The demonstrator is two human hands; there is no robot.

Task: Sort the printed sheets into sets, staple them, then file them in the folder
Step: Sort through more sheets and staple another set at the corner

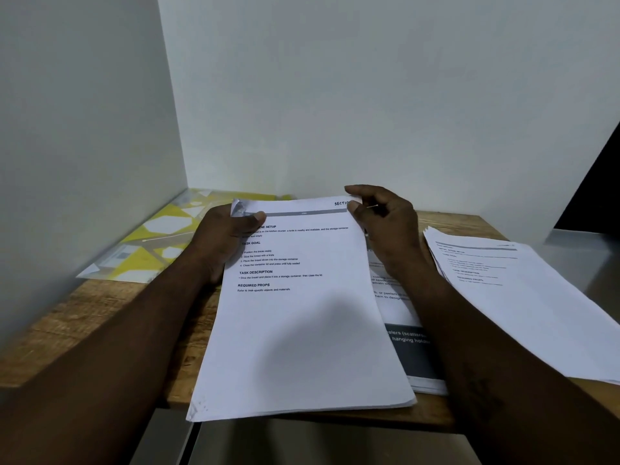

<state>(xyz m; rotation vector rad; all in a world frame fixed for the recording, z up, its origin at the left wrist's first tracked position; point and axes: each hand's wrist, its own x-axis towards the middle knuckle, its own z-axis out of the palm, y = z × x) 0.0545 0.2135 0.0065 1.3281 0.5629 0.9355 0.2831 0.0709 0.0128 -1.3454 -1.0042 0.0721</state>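
A set of white printed sheets (pixel 295 330) lies in front of me on the wooden table (pixel 100 317), its near edge hanging over the table's front. My left hand (pixel 221 243) grips the set's top left corner, thumb on top, and that corner is curled up. My right hand (pixel 385 226) pinches the top right corner between thumb and fingers. Under the set lies another printed sheet with a dark grey band (pixel 409 347). A second pile of printed sheets (pixel 516 297) lies fanned at the right. The yellow and white patterned plastic folder (pixel 154 243) lies flat at the back left.
White walls close the table in at the left and the back. A grey surface (pixel 577 250) adjoins the table at the right. No stapler is in view.
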